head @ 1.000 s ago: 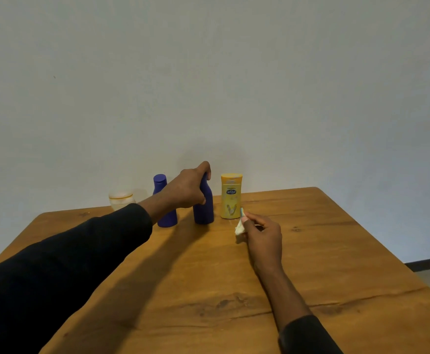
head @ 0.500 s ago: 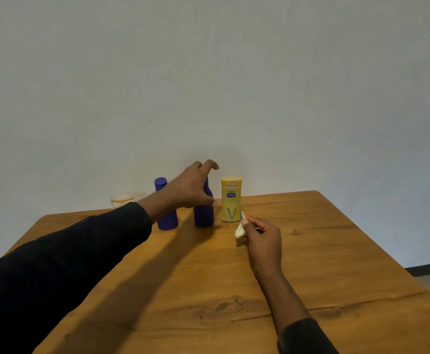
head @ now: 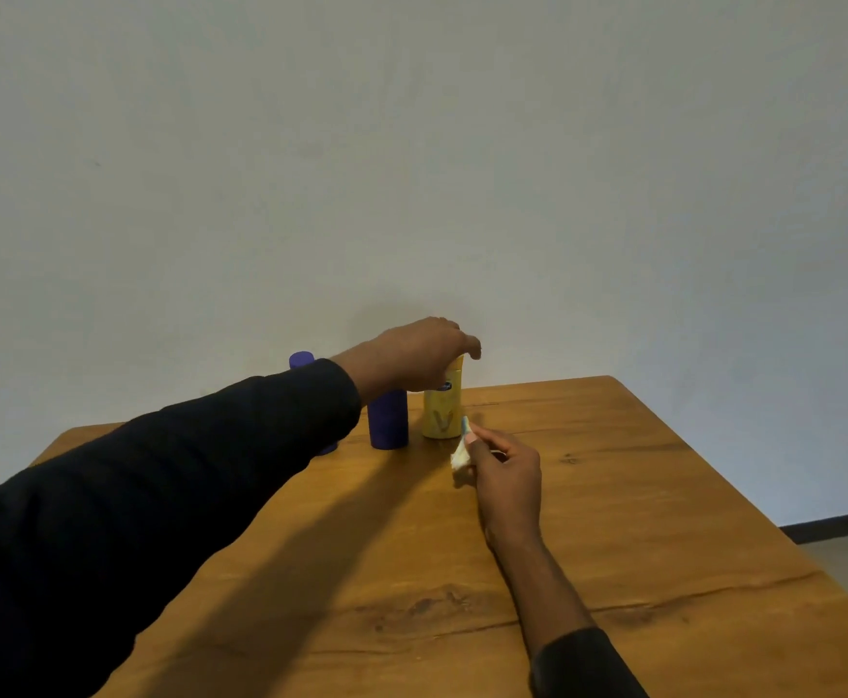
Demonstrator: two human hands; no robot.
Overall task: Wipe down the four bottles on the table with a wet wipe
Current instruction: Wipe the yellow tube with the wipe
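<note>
The left hand (head: 412, 357) arches over the cap of the yellow plastic bottle (head: 442, 418) at the wooden table's (head: 638, 496) 12 o'clock edge; whether its curled fingers grasp the cap I cannot tell. Just beside it at 9 o'clock stands a purple cylindrical bottle (head: 388, 420), with a second purple bottle (head: 302, 359) beyond. At 5 o'clock, the right hand (head: 505, 476) pinches a crumpled white wet wipe (head: 459, 456).

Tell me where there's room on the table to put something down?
Biggest bare patch: the table, from the right hand holding the wipe out to its right edge. Also bare: the near middle, between the two arms. Crowded: the far edge, where the purple bottle and yellow bottle stand close together by the left hand.
</note>
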